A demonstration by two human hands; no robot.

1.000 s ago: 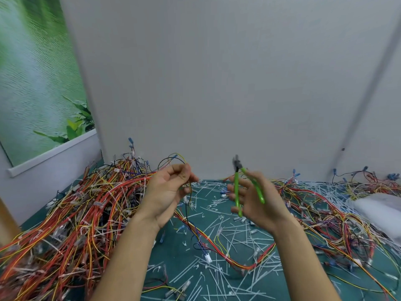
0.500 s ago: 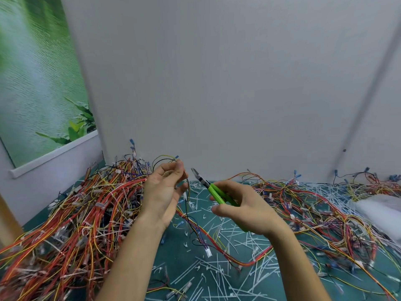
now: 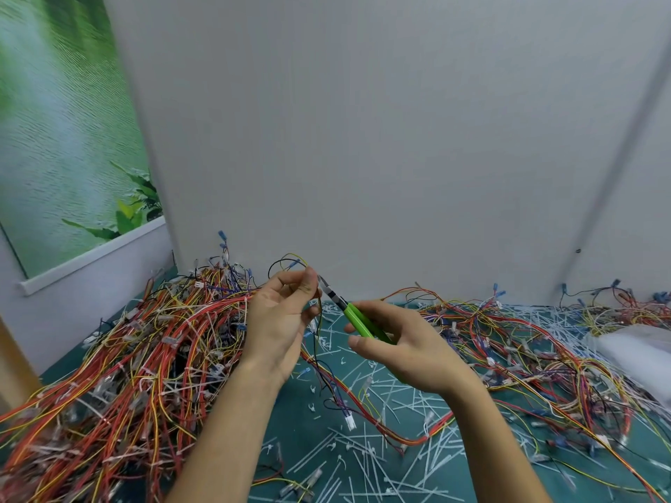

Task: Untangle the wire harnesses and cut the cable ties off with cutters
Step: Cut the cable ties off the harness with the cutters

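Teal-green matting (image 3: 308, 441) covers the worktop at the bottom of the frame, littered with short white cut cable ties (image 3: 366, 462). Two bare forearms rise from the lower edge toward the centre. Between them a small white plug connector (image 3: 350, 422) lies on the matting at the end of a thin bundle of black, yellow and blue wires (image 3: 292, 263). This bundle runs up to the left hand (image 3: 279, 321), just left of centre. That hand's thumb and forefinger are pressed together, pinching the bundle, and a loop of it stands above the fingertips. The other fingers are loosely bent.

The right hand (image 3: 410, 346), just right of centre, has its fingers and thumb curled round the handles of the green-handled metal cutters (image 3: 348, 310). Their dark nose points to the upper left and ends right beside the left thumb tip. Whether the blades are parted cannot be told.

Behind the left hand, a thick heap of red, orange and yellow wire harnesses (image 3: 145, 357) with white ties fills the lower left. A looser spread of similar coloured harnesses (image 3: 526, 343) stretches across the right. A white plastic bag (image 3: 639, 350) rests at the right edge. Farthest back stand a plain grey wall (image 3: 363, 139) and, at upper left, a green leafy poster (image 3: 65, 139).
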